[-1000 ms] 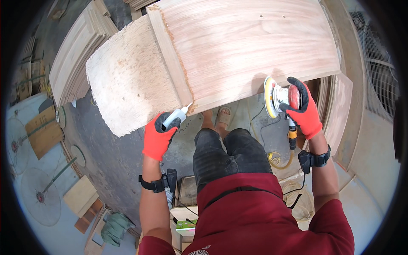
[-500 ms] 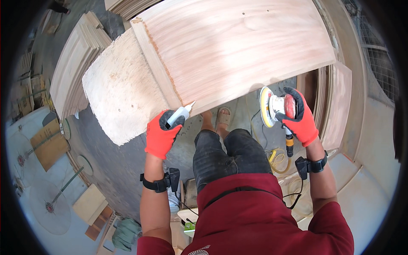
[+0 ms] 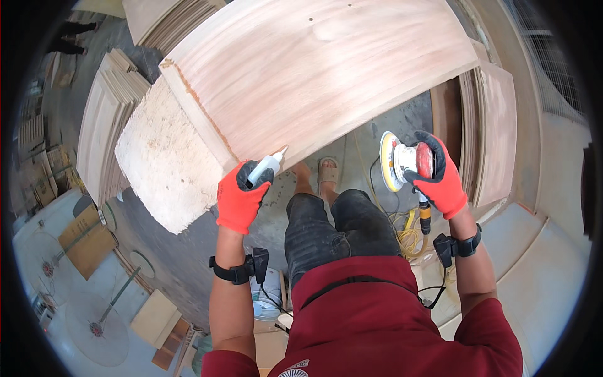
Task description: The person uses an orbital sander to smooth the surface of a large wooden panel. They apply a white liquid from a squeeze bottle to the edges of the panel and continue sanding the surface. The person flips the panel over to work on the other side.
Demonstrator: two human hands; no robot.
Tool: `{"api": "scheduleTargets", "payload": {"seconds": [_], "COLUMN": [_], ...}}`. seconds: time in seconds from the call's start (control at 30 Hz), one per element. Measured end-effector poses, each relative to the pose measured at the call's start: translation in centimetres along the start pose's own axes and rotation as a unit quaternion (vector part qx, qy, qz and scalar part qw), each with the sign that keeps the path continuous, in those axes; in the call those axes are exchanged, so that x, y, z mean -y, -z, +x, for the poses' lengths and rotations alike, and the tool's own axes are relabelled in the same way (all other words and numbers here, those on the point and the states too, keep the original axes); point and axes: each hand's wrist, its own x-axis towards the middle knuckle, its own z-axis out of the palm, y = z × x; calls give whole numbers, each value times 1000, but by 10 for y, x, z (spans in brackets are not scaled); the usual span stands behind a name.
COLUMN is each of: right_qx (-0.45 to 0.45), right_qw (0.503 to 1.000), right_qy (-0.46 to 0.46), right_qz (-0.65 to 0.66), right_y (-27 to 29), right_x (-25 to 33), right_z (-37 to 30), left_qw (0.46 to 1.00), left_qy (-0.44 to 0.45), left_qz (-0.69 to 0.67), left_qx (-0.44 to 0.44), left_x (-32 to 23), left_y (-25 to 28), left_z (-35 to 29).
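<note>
My left hand (image 3: pixel 237 198), in a red and black glove, is closed round a white squeeze bottle (image 3: pixel 266 167) with a pointed nozzle. The nozzle points up and right, over the near edge of a large wooden panel (image 3: pixel 295 81); whether it touches cannot be told. Along the panel's left side runs a raised strip (image 3: pixel 200 119) with a brown line of filler beside it. In my gloved right hand (image 3: pixel 447 182) is a round sander (image 3: pixel 409 160), held off to the right of the panel with its yellow-edged disc turned left. A hose hangs from the sander.
A pale rough board (image 3: pixel 164 157) lies under the panel's left end. Stacked panels (image 3: pixel 110 119) stand farther left, and more boards (image 3: pixel 496 132) at the right. Yellow hose (image 3: pixel 411 239) coils on the floor near my legs. A bucket (image 3: pixel 267 295) sits beside my left forearm. Fans (image 3: pixel 97 328) stand at lower left.
The panel and its surroundings have shifted in view, the panel toward the left. Both hands keep their holds, on the bottle and the sander, in nearly the same places.
</note>
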Motion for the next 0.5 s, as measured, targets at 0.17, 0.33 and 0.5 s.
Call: {"api": "scheduleTargets", "payload": {"seconds": [0.17, 0.33, 0.5], "right_qx": [-14, -39, -52], "right_qw": [999, 999, 998], "right_qy": [-27, -28, -28], "right_qz": [16, 23, 34], "right_y": [2, 2, 0], "right_x": [-10, -24, -30], "right_z": [-9, -16, -20], "left_qw": [997, 995, 995], "left_qy": [-74, -86, -83], "left_qz": [30, 55, 59], "left_qx": [-8, -1, 12], "left_x": [-6, -9, -17], "left_y": [-10, -19, -27], "left_z": [12, 25, 40]}}
